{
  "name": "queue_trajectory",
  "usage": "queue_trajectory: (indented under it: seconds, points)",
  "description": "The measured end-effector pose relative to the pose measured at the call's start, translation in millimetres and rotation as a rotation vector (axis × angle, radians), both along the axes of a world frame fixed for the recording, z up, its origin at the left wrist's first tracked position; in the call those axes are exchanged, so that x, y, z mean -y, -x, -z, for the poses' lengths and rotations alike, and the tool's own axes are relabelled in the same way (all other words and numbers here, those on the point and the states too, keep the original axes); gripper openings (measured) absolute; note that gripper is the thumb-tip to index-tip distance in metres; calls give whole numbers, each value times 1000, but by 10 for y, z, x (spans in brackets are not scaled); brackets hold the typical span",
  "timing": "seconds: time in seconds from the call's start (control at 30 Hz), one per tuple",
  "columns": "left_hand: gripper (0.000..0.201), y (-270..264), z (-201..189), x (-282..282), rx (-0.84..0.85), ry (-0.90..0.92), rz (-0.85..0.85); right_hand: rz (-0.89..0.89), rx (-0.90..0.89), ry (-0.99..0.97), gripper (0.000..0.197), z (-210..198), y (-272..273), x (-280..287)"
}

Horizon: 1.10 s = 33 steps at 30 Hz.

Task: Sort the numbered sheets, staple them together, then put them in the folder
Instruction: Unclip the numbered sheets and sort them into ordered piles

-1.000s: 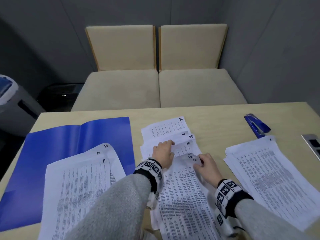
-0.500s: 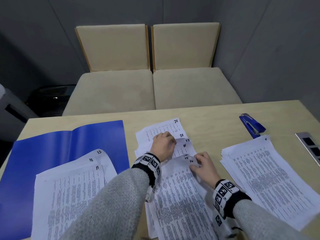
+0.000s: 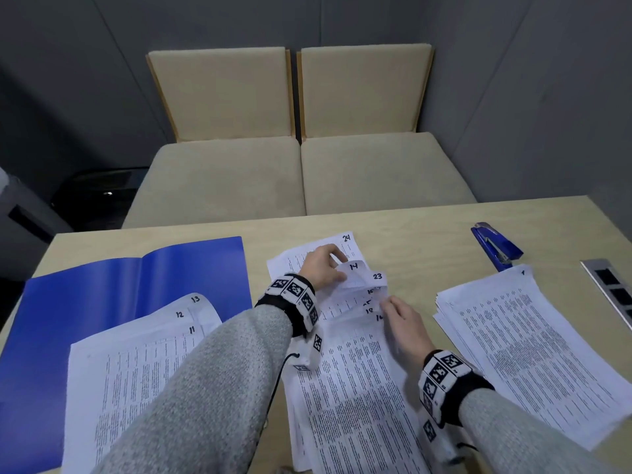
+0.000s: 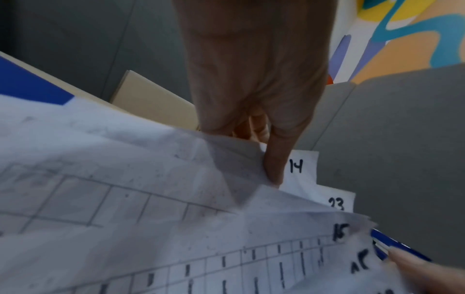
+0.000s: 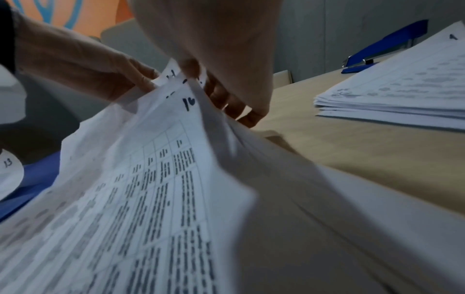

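A fanned middle pile of numbered sheets (image 3: 355, 388) lies in front of me, with corners marked 24, 14, 23, 15 and 16 showing. My left hand (image 3: 323, 266) pinches the top edge of sheet 14 (image 4: 300, 169) and lifts it off the pile. My right hand (image 3: 400, 319) grips the right edge of the upper sheets near the 16 corner (image 5: 188, 102), thumb on top and fingers underneath. A left pile (image 3: 136, 371) showing 11, 12 and 13 lies on the open blue folder (image 3: 85, 302). A right pile (image 3: 533, 343) has sheet 1 on top. The blue stapler (image 3: 496, 246) sits behind it.
The wooden table (image 3: 410, 227) ends just beyond the papers, with two beige seat cushions (image 3: 301, 172) behind it. A metal socket strip (image 3: 612, 292) is set into the table at the far right. A dark bin (image 3: 99, 193) stands on the floor at left.
My left hand has moved up toward the far end of the pile and raised sheet 14 with it. My right hand has shifted slightly and now holds the edge by the 16 corner.
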<state>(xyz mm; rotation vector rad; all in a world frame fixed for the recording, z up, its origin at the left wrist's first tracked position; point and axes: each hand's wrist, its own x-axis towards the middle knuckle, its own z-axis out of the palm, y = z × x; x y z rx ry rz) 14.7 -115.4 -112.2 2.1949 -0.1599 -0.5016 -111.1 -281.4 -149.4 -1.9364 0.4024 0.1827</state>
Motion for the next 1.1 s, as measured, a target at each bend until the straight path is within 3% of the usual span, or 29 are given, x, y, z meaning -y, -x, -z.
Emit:
queue_trajectory:
  seconds: [0.1, 0.2, 0.33, 0.63, 0.7, 0.77, 0.87, 0.93, 1.0, 1.1]
  points:
    - [22, 9, 12, -8, -48, 30, -62, 36, 21, 22, 32, 0, -51, -7]
    - [14, 18, 39, -27, -45, 33, -83, 54, -20, 62, 17, 56, -112, -1]
    - [13, 25, 80, -72, -41, 52, -100, 88, -93, 19, 21, 173, -187, -4]
    - [11, 100, -19, -50, 114, 4, -4, 59, -136, 113, 19, 184, -298, -47]
    - [10, 130, -88, -40, 256, -71, 48, 34, -87, 121, 17, 181, -295, -44]
    - [7, 173, -176, -46, 557, -243, 85, -19, -26, 167, 17, 165, -265, -39]
    - [39, 234, -452, -109, 934, -433, 87, -78, 32, 238, 21, 149, -213, -13]
    - [47, 224, -757, -211, 1071, -442, 58, -63, 28, 232, 24, 109, -176, -7]
    - [41, 223, -1098, -362, 1187, -395, 22, -49, 11, 200, 22, 90, -146, 4]
    - [26, 307, -1667, -612, 1218, -221, -39, -20, 57, 88, 14, -7, -95, 8]
